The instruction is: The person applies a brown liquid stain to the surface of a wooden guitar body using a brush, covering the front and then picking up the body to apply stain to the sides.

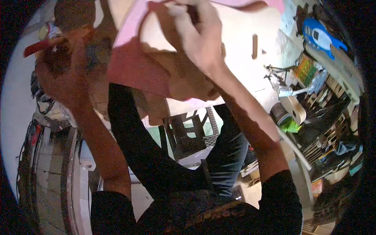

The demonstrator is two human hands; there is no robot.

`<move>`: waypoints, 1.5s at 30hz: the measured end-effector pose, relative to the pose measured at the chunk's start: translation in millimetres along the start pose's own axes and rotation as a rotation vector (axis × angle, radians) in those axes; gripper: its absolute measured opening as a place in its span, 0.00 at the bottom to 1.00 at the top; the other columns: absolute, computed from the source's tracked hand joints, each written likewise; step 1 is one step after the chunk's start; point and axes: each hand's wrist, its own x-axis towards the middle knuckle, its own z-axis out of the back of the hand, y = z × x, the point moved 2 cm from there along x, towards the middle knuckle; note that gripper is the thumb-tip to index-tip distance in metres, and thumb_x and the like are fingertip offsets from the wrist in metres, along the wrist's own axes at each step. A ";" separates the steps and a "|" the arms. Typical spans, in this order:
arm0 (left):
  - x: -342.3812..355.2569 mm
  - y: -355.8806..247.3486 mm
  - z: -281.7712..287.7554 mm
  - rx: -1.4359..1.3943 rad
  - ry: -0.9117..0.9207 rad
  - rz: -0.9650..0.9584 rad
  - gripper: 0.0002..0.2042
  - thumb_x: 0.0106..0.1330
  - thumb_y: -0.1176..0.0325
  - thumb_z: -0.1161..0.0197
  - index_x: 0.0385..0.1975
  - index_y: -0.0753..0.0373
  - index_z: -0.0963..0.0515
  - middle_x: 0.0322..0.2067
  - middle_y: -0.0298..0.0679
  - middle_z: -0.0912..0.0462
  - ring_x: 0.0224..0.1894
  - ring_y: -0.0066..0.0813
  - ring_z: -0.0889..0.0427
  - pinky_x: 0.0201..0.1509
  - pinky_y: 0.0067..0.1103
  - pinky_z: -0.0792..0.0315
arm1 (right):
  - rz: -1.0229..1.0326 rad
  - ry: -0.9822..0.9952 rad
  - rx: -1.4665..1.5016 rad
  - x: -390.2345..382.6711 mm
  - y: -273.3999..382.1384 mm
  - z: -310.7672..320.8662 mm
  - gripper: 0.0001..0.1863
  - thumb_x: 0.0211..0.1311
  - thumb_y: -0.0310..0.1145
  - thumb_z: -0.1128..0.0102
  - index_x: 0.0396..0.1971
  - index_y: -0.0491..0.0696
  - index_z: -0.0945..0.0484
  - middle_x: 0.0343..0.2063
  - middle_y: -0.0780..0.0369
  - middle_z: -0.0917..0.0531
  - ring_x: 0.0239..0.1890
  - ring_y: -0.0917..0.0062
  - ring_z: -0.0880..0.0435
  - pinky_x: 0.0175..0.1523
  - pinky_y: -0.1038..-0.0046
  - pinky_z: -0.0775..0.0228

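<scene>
My left hand (62,68) is at the upper left in shadow, its fingers curled round a slim red object (37,48) beside a small round container (44,30). At the top centre my right hand (197,39) is over a brightly lit, pale flat piece (243,47) with a small elongated slot. Its fingers are bent and somewhat blurred; what they hold, if anything, I cannot make out. Pink material (129,62) shows around the pale piece, with a curved edge. Shadows of my hand and arm fall across both.
Below are my dark-clad legs and a dark slatted object (186,129). At the right are a blue guitar-shaped object (321,35), a cup with something green (286,121), a wooden block (293,107) and cluttered wood strips (333,141). A long ribbed object (47,168) stands lower left.
</scene>
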 end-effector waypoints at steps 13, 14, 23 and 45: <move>-131.3 -255.8 53.4 -1.130 0.423 0.231 0.30 0.42 0.80 0.25 0.50 0.65 0.27 0.43 0.42 0.18 0.46 0.31 0.17 0.51 0.27 0.21 | 0.141 0.190 -0.468 -148.1 189.5 140.3 0.26 0.49 0.37 0.27 0.50 0.50 0.23 0.34 0.56 0.25 0.32 0.62 0.19 0.36 0.66 0.24; -150.0 -267.6 61.2 -1.075 0.406 0.158 0.29 0.46 0.79 0.28 0.52 0.65 0.28 0.43 0.42 0.19 0.44 0.31 0.18 0.48 0.25 0.20 | 0.121 0.211 -0.479 -161.3 190.0 145.5 0.24 0.50 0.37 0.27 0.49 0.50 0.21 0.31 0.57 0.24 0.31 0.63 0.20 0.36 0.67 0.25; -278.3 -330.0 168.6 -0.927 0.245 0.143 0.41 0.47 0.67 0.24 0.63 0.68 0.37 0.41 0.47 0.19 0.43 0.37 0.17 0.52 0.31 0.24 | 0.057 0.288 -0.634 -310.8 271.3 169.0 0.14 0.59 0.41 0.32 0.40 0.48 0.15 0.32 0.54 0.17 0.34 0.57 0.16 0.40 0.63 0.23; -350.9 -344.6 167.0 -1.772 0.359 0.469 0.34 0.65 0.59 0.39 0.69 0.63 0.40 0.58 0.48 0.26 0.61 0.42 0.26 0.63 0.36 0.29 | -0.155 -0.084 -0.423 -392.5 304.5 195.6 0.11 0.68 0.33 0.38 0.38 0.39 0.17 0.28 0.58 0.14 0.32 0.79 0.16 0.39 0.74 0.26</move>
